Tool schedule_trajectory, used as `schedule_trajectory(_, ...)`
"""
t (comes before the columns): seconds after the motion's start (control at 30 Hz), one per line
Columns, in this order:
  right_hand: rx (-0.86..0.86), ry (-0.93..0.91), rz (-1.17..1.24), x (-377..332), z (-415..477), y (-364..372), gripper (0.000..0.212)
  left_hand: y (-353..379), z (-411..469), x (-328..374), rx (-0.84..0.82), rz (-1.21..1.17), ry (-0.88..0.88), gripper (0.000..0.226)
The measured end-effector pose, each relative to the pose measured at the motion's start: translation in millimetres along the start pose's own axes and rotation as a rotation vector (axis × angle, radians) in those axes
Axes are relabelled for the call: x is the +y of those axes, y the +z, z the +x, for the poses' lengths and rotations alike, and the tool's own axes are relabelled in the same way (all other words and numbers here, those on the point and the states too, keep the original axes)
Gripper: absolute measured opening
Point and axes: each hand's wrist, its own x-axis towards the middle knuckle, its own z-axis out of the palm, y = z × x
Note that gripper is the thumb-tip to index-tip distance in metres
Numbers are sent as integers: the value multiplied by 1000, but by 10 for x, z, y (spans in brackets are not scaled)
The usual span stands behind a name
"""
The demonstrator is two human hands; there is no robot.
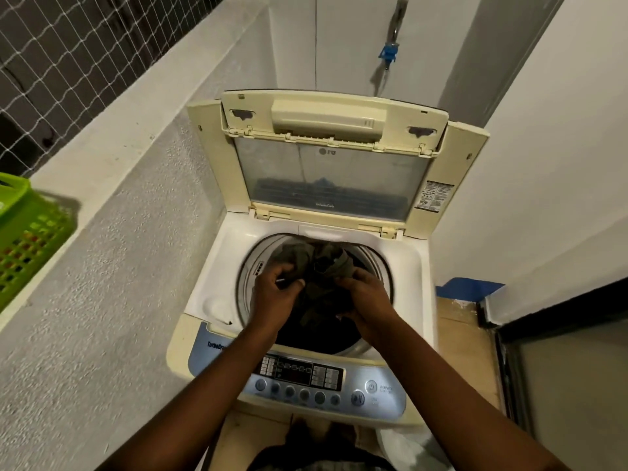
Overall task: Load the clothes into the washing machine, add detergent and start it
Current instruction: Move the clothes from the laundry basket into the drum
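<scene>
Currently, the dark garment (321, 287) sits bunched over the drum opening (316, 294) of the washing machine (210, 300), gripped on either side by the left hand (277, 294) and right hand (365, 302), both closed on the cloth. Lower the bundle fully below the drum rim before letting go, so no fabric drapes over the edge. The lid (329, 164) stands raised behind; the control panel (306, 379) lies under the forearms. A green basket (23, 239) rests on the ledge at left.
</scene>
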Motion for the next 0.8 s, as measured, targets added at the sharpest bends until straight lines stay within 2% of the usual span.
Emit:
schedule_trajectory(0.23, 4, 74, 5, 147, 103, -160, 21, 58, 65, -156, -10, 47, -8, 20)
schedule_trajectory(0.37, -37, 92, -54, 172, 176, -241, 18, 59, 110, -235, 1, 48, -16, 36)
schedule_trajectory(0.57, 20, 145, -13, 256, 466, -273, 16, 59, 313, -342, -12, 68, -21, 30)
schedule_trajectory(0.67, 42, 152, 57, 254, 660, -246, 20, 104, 537, -368, -32, 21, -92, 12)
schedule_trajectory(0.8, 92, 187, 222, 230, 1018, -142, 25, 227, 863, -335, -86, -149, -286, 15)
